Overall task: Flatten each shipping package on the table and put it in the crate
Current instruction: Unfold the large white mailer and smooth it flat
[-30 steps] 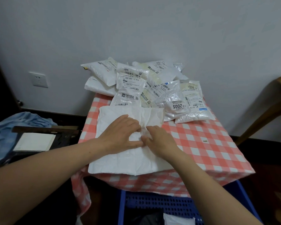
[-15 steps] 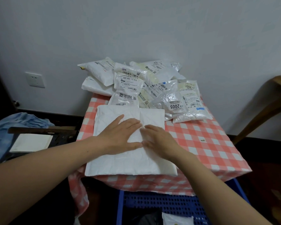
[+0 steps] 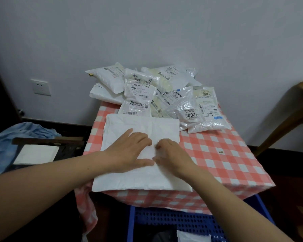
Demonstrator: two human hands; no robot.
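Note:
A large white shipping package lies flat on the near left of the table, which has a red-and-white checked cloth. My left hand and my right hand press on its middle side by side, palms down, fingers mostly straight. A heap of several white labelled packages lies at the table's far edge against the wall. The blue crate stands on the floor under the near edge, with a white package partly seen inside.
A dark low stand with a white sheet and a blue cloth sits left of the table. A wooden furniture piece leans in at the right. A wall socket is on the left wall.
Both hands slid a little toward me over the package while pressing it. Its creases have smoothed and it lies flatter than a second ago.

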